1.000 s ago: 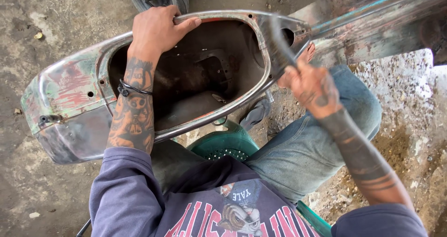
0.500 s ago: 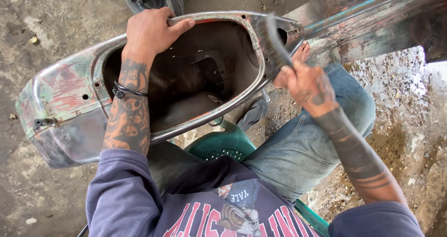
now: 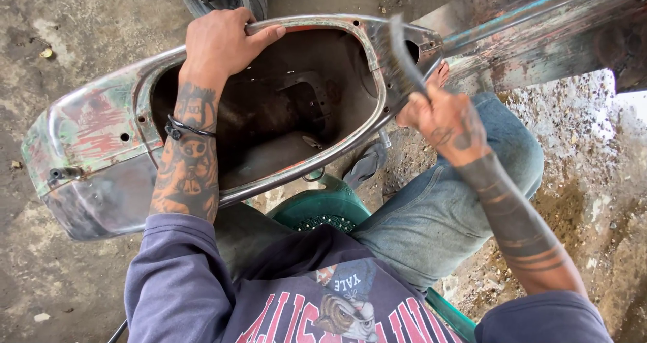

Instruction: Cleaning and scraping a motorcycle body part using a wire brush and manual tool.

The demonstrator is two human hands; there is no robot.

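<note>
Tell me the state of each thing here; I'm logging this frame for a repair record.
Scooter body shell: bare metal, paint worn, cavity open, lying tilted.
Left hand: gripping the shell's far rim.
Right hand: closed around a tool.
Tool: raised, motion-blurred, over the shell's rim.
Green plastic stool: upright, sat on.

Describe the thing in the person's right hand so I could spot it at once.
Start at the big worn metal scooter shell across the person's lap. At its right end, the right hand grips a thin dark tool that rises over the shell's rim. It is slim, slightly curved and blurred, unlike the broad painted metal around it.
</note>
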